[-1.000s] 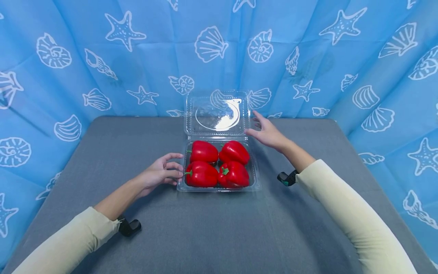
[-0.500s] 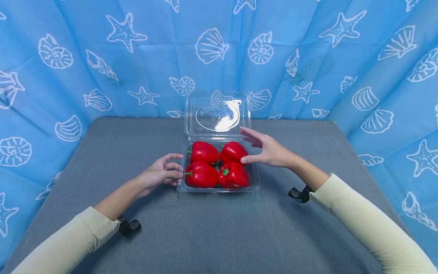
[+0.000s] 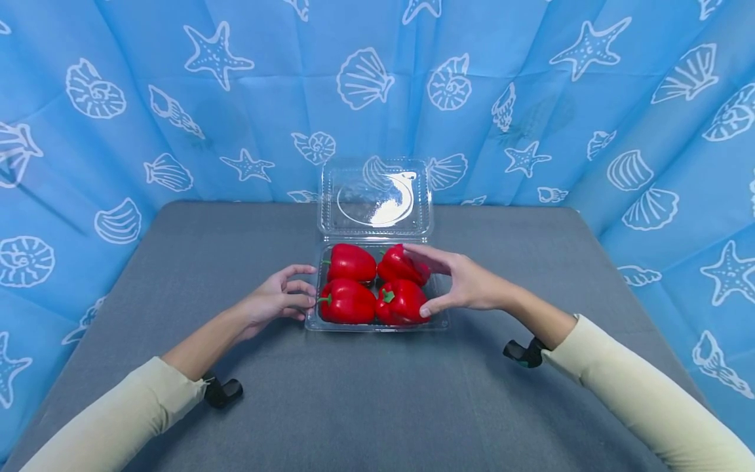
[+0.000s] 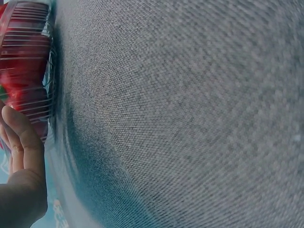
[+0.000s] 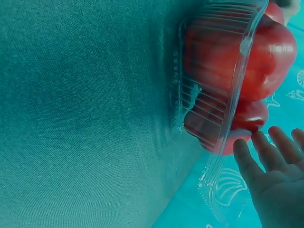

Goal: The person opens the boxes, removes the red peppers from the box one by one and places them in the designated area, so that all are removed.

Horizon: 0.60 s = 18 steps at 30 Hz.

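Beside the peppers (image 3: pixel 402 303), the right grip (image 3: pixel 463 280) is spread.

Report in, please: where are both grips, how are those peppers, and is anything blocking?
Left grip at left edge of clear box. Right grip over box's right side, contact unclear. Four red peppers inside. Lid open behind, out of the way.

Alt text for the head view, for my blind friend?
Four red bell peppers sit in an open, clear, rectangular plastic box on a grey fabric-covered table. A person's right hand is at the right pair, left hand at the box's left side.
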Motion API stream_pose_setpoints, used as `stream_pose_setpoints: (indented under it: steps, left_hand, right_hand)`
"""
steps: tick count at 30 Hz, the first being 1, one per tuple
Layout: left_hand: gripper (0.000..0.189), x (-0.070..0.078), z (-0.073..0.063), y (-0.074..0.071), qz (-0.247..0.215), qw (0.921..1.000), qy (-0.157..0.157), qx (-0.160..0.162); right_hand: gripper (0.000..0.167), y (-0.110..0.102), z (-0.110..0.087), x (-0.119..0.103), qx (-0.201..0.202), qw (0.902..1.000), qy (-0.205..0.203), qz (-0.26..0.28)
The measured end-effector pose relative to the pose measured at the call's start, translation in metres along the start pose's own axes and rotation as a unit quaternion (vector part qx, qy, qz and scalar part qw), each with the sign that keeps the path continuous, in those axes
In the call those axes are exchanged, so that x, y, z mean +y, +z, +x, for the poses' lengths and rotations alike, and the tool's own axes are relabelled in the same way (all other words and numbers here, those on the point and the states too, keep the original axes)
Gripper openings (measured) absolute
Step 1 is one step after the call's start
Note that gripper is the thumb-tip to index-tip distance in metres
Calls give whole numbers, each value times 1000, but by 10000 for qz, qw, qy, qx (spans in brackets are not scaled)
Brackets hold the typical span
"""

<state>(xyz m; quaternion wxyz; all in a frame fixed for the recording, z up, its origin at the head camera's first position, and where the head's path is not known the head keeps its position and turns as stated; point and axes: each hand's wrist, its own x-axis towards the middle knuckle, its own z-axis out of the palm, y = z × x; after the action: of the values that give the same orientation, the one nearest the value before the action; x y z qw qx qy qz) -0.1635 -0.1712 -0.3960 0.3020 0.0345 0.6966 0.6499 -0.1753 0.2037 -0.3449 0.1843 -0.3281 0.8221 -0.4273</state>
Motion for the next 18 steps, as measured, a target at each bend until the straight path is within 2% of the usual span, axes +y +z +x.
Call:
stream_pose_setpoints:
  steps: [11,18]
  left_hand:
    - [65,0,2,-1,34,9999,-56,78]
    - [65,0,2,0,10,10000,-50,64]
  right_hand:
    - [95,2,-7,0,154,9997,56,-168]
    - [95,4,-10,1,-22,9999,85,117]
